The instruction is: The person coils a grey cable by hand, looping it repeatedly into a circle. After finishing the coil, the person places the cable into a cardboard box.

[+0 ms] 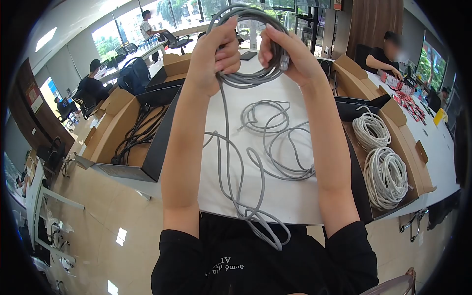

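Note:
A grey network cable is wound into a round coil, held up above the far part of the white table. My left hand is closed around the coil's left side. On the right side my right hand grips the same coil, fingers curled, with a plug showing beside it. From the coil's lower left a loose length runs down, loops over the tabletop and hangs past the near edge against the black shirt. More loose grey cable lies in loops between my forearms.
At left, an open box holds black cables. An open box at right holds coils of whitish cable. Behind stand further open boxes, a backpack and a dark flat device. Other people sit or stand farther off.

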